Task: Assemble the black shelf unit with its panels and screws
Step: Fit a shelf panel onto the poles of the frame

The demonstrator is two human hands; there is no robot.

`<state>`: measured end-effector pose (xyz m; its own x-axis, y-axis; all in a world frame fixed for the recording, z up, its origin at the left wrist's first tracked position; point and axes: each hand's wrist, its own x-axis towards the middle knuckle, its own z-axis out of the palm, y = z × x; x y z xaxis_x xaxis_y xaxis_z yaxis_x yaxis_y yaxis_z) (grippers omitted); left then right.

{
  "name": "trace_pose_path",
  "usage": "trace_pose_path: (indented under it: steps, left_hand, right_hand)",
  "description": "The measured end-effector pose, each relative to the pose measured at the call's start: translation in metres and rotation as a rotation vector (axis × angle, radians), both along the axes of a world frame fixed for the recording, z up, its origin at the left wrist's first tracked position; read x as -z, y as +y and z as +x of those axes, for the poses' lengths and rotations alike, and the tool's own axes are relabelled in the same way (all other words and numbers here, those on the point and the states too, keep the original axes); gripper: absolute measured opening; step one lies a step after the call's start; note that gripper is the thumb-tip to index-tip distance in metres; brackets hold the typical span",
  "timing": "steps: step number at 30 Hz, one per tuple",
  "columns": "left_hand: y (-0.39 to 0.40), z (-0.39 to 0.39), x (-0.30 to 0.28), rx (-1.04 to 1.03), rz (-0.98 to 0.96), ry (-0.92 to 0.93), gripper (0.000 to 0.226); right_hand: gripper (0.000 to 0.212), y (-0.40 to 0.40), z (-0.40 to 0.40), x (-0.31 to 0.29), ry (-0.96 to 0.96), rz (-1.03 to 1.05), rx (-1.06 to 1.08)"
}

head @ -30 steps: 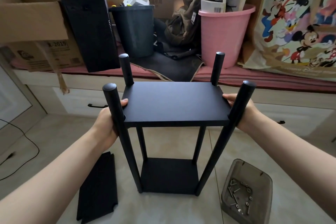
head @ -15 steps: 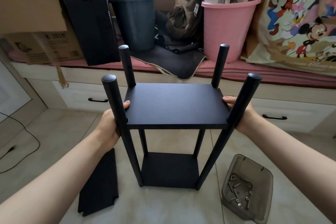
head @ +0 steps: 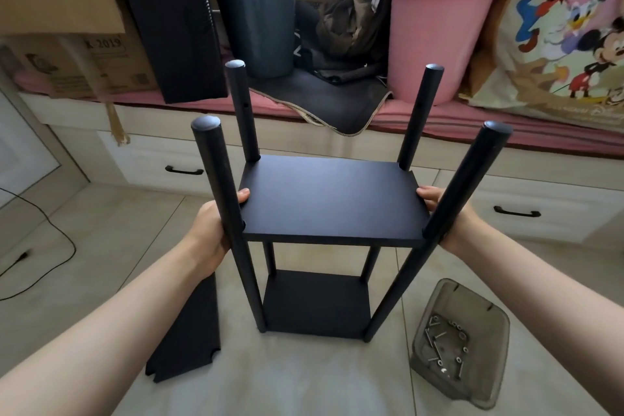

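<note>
left fingers | curled over panel edge, right fingers likewise, both gripping it | poses: left hand, right hand flank it, palms inward | place: mid-height between four posts, shelf on floor | risk: unscrewed panel may tilt or slip; screws in tray, spare panel lying left
</note>
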<state>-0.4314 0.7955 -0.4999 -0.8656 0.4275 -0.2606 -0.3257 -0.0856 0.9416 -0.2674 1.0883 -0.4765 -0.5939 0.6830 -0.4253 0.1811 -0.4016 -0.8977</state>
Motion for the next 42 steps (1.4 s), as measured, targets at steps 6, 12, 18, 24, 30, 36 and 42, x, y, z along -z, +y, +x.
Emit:
trace_pose_path:
  steps: [6, 12, 18, 24, 30, 36, 42]
  left_hand:
    - [0.001, 0.000, 0.007, -0.009, -0.006, -0.018, 0.034]
    - [0.002, 0.001, 0.015, -0.035, -0.001, -0.021, 0.031]
    - [0.000, 0.001, 0.022, -0.026, 0.004, -0.035, 0.035]
    - [0.000, -0.001, 0.025, -0.023, 0.003, -0.047, 0.027]
    - [0.003, -0.003, 0.030, -0.047, -0.011, -0.053, 0.026]
    - [0.003, -0.005, 0.034, -0.036, 0.015, -0.063, 0.033]
    - [-0.001, -0.008, 0.035, 0.001, -0.009, -0.045, 0.044]
  right_hand:
    - [0.014, 0.003, -0.001, 0.006, -0.020, 0.008, -0.004]
    - [0.012, 0.004, 0.002, 0.014, -0.036, -0.046, -0.005]
    - [0.010, 0.004, 0.005, 0.027, -0.023, -0.067, 0.000]
    - [0.015, 0.008, -0.003, 0.033, 0.007, -0.026, -0.034]
    - [0.018, 0.012, -0.008, 0.035, -0.003, -0.013, -0.069]
    - [0.017, 0.013, -0.010, 0.039, -0.020, -0.032, -0.073]
    - [0.021, 0.012, -0.013, 0.052, -0.054, -0.039, -0.072]
